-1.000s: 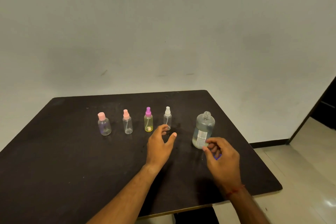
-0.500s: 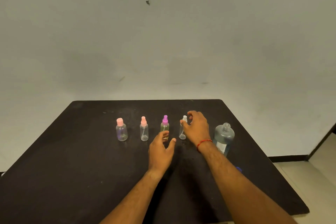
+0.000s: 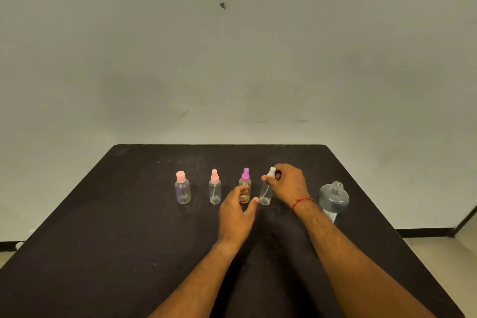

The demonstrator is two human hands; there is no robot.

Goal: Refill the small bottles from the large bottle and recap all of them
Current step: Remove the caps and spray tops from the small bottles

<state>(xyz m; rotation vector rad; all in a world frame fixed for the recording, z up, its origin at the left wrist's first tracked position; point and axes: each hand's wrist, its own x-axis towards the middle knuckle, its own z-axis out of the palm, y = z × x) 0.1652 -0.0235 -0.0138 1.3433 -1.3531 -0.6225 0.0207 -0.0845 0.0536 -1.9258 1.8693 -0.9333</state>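
Note:
Several small bottles stand in a row on the black table (image 3: 103, 240): a round one with a pink cap (image 3: 182, 188), a slim one with a pink sprayer (image 3: 214, 187), a yellowish one with a purple sprayer (image 3: 245, 183) and a clear one with a white sprayer (image 3: 266, 190). My right hand (image 3: 286, 183) pinches the white sprayer top. My left hand (image 3: 237, 212) hovers in front of the purple-topped bottle, fingers relaxed and spread. The large bottle (image 3: 333, 200), uncapped and holding bluish liquid, stands to the right behind my right wrist.
A plain wall rises behind the table. The floor and a dark baseboard (image 3: 423, 232) show past the table's right edge.
My right hand left the large bottle, reached to the white-sprayer bottle and took hold of its top. My left hand stayed in place. The camera view shifted.

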